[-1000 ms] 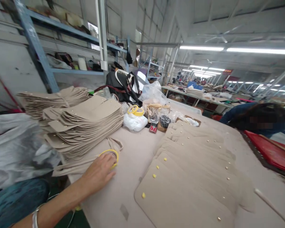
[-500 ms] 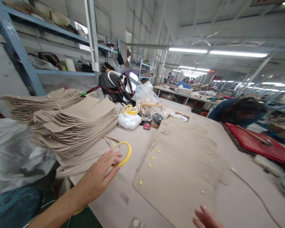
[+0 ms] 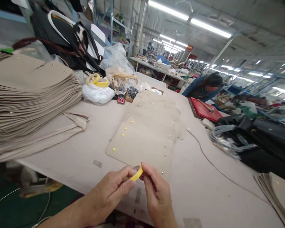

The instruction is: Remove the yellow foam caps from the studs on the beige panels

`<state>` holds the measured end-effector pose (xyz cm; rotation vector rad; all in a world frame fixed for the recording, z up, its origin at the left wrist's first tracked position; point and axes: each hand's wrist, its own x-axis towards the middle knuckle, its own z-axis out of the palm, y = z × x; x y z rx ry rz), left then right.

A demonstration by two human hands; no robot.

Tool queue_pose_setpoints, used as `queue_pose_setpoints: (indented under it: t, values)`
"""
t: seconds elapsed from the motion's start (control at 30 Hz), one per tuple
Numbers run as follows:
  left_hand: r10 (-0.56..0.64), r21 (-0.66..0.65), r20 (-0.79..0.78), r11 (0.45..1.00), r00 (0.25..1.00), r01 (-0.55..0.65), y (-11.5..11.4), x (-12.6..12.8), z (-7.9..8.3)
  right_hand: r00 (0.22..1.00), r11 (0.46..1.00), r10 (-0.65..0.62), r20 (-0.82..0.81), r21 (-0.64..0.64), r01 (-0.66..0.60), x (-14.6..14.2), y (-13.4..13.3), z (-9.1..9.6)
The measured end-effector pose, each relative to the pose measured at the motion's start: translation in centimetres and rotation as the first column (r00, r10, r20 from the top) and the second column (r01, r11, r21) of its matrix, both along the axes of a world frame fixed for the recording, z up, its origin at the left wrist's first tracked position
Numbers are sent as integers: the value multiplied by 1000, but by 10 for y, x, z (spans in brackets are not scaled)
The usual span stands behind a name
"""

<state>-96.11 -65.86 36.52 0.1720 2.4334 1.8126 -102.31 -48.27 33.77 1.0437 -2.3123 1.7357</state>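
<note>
My left hand and my right hand meet over the table's near edge, both pinching a thin yellow tape roll. Just beyond the roll lies a row of overlapping beige cut panels with small yellow dots and metal studs. A tall stack of the same beige panels stands at the left, with beige straps lying at its foot.
More yellow tape rolls rest on a white bag behind the stack, beside plastic bags and dark handbags. A cord crosses the table. A person bends over a red board. Another panel stack sits at the right.
My left hand lifted the yellow tape roll from beside the stack and brought it to the near edge. My right hand came in and joined it. The view swung down and right.
</note>
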Motion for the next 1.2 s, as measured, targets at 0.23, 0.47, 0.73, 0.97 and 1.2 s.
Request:
queue_pose_setpoints:
  t: [0.23, 0.47, 0.73, 0.97, 1.2]
  values:
    - [-6, -250, -111, 968, 994, -22, 7, -6, -7, 981, 993, -4, -196, 114, 27, 4, 19, 2]
    - [-87, -452, -240, 892, 967, -32, 16, -10, -16, 937, 984, 26, -349, 176, 38, 2, 14, 1]
    - [-75, -488, -567, 833, 820, -262, 21, -10, -36, 883, 984, -38, -468, 137, 114, 2, 14, -11]
    - [-105, -477, -609, 840, 786, -257, 31, -17, -38, 788, 949, -215, -577, 66, 308, 3, 16, -18]
    - [-168, -520, -551, 835, 818, -179, 38, -30, -34, 766, 921, -307, -565, 27, 388, -3, 21, -16]
